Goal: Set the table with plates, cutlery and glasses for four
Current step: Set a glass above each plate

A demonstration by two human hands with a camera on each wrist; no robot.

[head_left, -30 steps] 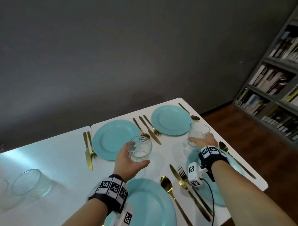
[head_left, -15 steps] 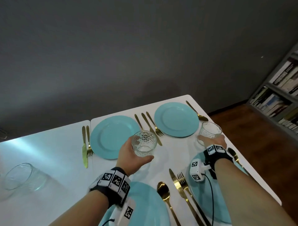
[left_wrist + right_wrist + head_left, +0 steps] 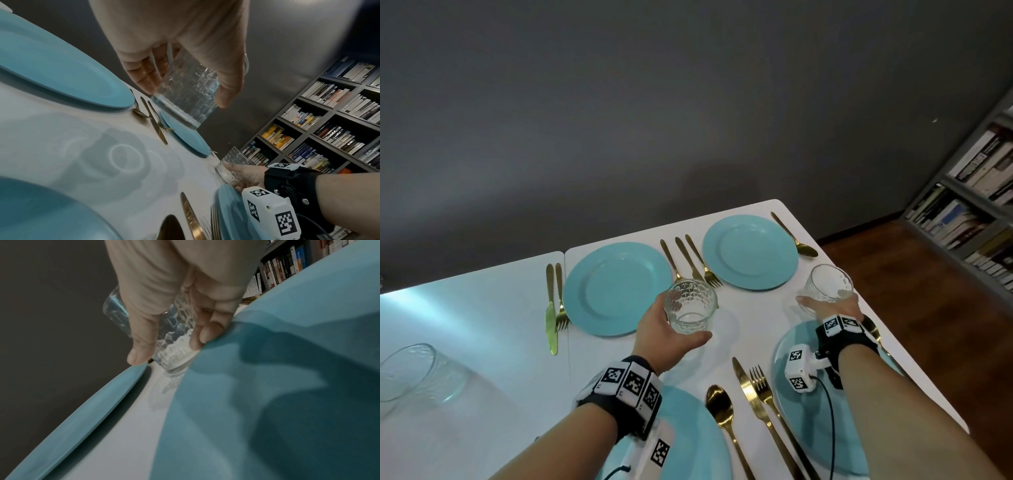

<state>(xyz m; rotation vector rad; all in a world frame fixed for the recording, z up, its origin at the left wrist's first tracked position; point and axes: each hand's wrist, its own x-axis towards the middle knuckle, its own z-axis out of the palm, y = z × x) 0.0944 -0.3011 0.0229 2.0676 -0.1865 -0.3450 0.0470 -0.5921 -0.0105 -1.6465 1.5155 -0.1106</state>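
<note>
My left hand [image 3: 671,329] grips a clear patterned glass [image 3: 691,306] above the white table [image 3: 476,308], between the far-left blue plate [image 3: 616,287] and the near-left plate [image 3: 688,431]; the left wrist view shows the same glass [image 3: 185,95] off the surface. My right hand [image 3: 828,306] holds a second patterned glass [image 3: 829,286] standing on the table between the far-right plate [image 3: 750,251] and the near-right plate [image 3: 822,421]. In the right wrist view its base [image 3: 174,356] touches the tabletop. Gold cutlery lies beside each plate.
Another clear glass [image 3: 410,371] lies on its side at the left of the table. A gold knife [image 3: 760,407] and fork [image 3: 774,411] lie between the near plates, with a gold spoon [image 3: 722,414]. A bookshelf [image 3: 976,205] stands at the right past the table edge.
My right hand has carried its glass a little toward the far right and set it down by the far-right plate. My left hand has kept its glass raised over the middle, barely shifting.
</note>
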